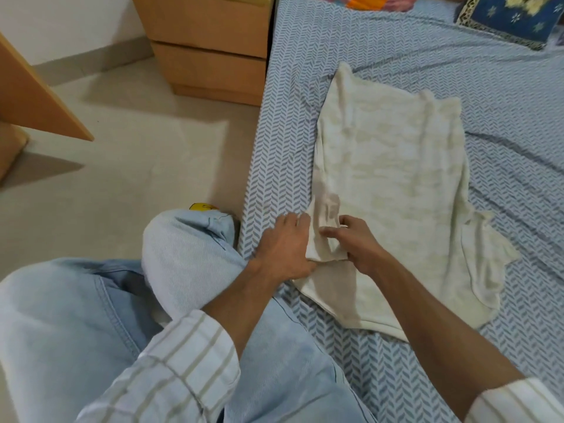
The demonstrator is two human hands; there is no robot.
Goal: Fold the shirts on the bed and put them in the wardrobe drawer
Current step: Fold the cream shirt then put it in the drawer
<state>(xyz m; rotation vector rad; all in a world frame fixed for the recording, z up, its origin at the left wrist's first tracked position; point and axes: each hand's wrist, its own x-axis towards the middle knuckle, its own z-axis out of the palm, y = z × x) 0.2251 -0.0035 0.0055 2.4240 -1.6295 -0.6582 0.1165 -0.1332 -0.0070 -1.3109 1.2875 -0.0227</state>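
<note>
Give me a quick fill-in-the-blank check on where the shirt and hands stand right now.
1. The cream shirt lies on the ____.
2. Both hands grip the shirt's ____ sleeve: the left hand and the right hand.
3. The drawer unit beside the bed has its drawers ____.
4. A blue ____ lies at the far corner of the sheet.

Missing words: bed; left; shut; pillow

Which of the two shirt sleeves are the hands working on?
The sleeve at the bed's floor-side edge, pinched by left hand and right hand; the other sleeve lies untouched.
</note>
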